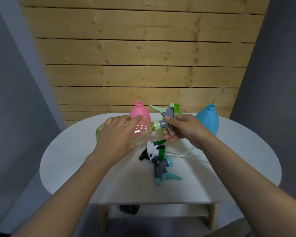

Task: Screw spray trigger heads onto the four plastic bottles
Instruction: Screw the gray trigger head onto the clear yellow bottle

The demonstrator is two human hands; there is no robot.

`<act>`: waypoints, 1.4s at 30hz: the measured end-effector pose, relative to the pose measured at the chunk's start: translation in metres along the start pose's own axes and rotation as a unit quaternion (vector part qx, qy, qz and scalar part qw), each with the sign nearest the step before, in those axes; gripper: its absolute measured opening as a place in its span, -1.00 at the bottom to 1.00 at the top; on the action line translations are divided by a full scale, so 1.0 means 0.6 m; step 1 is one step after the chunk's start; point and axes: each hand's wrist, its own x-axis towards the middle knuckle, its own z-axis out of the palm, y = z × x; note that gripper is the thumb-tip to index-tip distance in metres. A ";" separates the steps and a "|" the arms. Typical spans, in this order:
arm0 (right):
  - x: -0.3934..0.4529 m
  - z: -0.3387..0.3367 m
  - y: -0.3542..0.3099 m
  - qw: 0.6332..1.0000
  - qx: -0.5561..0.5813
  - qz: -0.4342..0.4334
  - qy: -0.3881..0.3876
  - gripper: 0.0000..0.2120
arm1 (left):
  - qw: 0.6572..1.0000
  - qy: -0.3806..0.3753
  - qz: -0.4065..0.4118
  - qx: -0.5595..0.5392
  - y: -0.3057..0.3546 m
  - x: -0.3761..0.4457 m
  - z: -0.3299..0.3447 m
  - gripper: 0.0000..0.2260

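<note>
My left hand (pixel 116 135) grips a clear yellow-green bottle (pixel 142 132), held on its side above the table. My right hand (pixel 181 128) holds a grey and light-green trigger head (pixel 167 115) whose collar sits on that bottle's neck. A pink bottle (pixel 140 112) stands open-necked behind my left hand. A blue bottle (pixel 208 120) stands open-necked at the right. A green bottle (pixel 177 108) is mostly hidden behind the trigger head. Two loose trigger heads lie on the table: a white and green one (pixel 155 150) and a grey and teal one (pixel 164 170).
The round white table (pixel 75 159) stands against a wall of wooden planks (pixel 143 65). Clear dip tubes (pixel 186 154) trail to the right from the loose heads. A wooden shelf and a dark object (pixel 129 208) show under the table's front edge.
</note>
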 end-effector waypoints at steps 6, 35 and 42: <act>0.005 -0.003 0.001 0.993 0.113 0.031 -0.004 -0.79 | 0.999 0.036 0.002 0.004 -0.011 0.007 0.013 -0.27; 0.014 -0.034 0.021 0.997 0.068 -0.007 0.044 -0.78 | 0.607 -0.079 -0.402 -0.680 -0.041 0.009 0.015 -0.55; 0.016 -0.044 0.020 0.993 0.108 0.003 0.050 -0.75 | 0.641 -0.076 -0.282 -0.710 -0.050 0.008 0.012 -0.07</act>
